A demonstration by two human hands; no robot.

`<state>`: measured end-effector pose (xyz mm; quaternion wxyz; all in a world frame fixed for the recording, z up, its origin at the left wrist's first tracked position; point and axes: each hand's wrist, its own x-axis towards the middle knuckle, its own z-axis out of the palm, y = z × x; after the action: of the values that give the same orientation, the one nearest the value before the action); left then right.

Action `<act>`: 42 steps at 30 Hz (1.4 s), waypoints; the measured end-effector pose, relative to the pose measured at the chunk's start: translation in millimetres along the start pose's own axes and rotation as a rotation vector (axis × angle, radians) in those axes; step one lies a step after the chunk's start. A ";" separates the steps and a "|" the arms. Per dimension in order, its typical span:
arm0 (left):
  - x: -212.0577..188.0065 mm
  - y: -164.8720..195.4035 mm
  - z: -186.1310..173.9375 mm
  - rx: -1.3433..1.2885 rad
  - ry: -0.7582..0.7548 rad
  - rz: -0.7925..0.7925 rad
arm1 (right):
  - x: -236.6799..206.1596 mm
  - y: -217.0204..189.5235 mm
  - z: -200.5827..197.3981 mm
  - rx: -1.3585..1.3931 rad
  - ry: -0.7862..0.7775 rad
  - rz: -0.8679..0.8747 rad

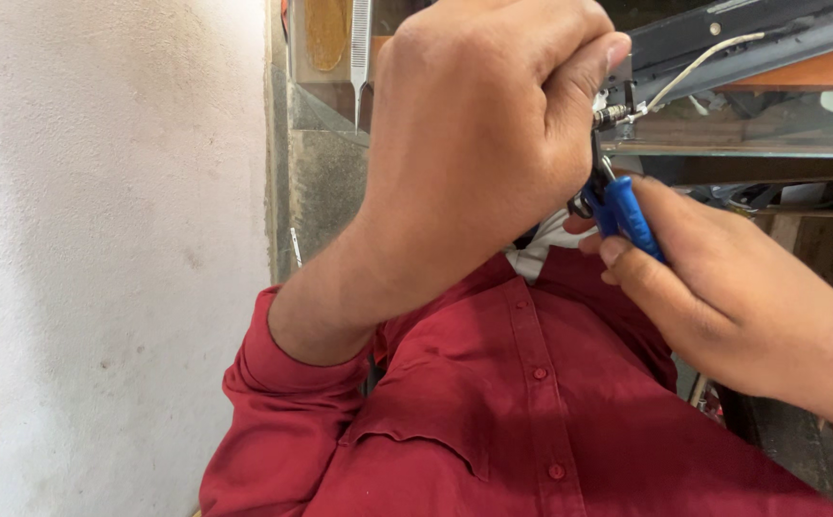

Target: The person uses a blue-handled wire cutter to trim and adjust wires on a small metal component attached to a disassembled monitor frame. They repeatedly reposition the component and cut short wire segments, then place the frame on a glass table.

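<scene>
Pretty cramped up top: the glass shelf point(742, 144) and dark frame point(722, 38) box in the pliers point(622, 206) from above and right. The wall point(100, 239) blocks the left, so open room is only low, over the red shirt point(531, 412).

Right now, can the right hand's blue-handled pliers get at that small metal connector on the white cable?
Probably yes. The right hand holds the blue-handled pliers with their tip right below the metal connector, which the left hand steadies. Nothing visible blocks the way.
</scene>
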<state>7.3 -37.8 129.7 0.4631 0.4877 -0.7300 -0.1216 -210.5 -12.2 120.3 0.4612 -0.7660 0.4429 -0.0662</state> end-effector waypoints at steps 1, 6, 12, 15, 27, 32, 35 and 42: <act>-3.0 1.8 -0.7 0.007 0.019 0.014 | -0.5 0.2 0.2 0.004 0.005 -0.002; -15.2 6.7 -1.2 -0.005 0.047 0.041 | 0.3 -5.9 -0.8 -0.038 0.014 0.031; -19.3 4.1 -3.3 -0.034 0.039 0.058 | 3.1 -14.9 -3.0 -0.131 -0.017 0.237; -18.7 4.7 -5.5 -0.036 0.037 0.070 | 3.5 -17.4 -4.7 -0.052 -0.002 0.168; -9.6 3.2 -10.0 -0.065 0.008 0.086 | 3.5 -18.8 -2.1 -0.151 -0.002 0.197; -5.6 0.7 -10.8 -0.055 -0.018 0.099 | 3.2 -18.1 -6.3 -0.030 -0.017 0.156; -3.2 -0.9 -10.6 -0.069 -0.030 0.081 | 2.1 -21.0 -9.3 -0.153 -0.018 0.186; -2.5 -0.4 -9.7 -0.064 -0.018 0.081 | 2.5 -22.0 -8.4 -0.149 -0.013 0.166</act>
<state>15.5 -33.3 133.3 0.4764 0.4414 -0.7491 -0.1306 -199.7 -15.5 141.1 0.4095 -0.7593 0.5056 0.0103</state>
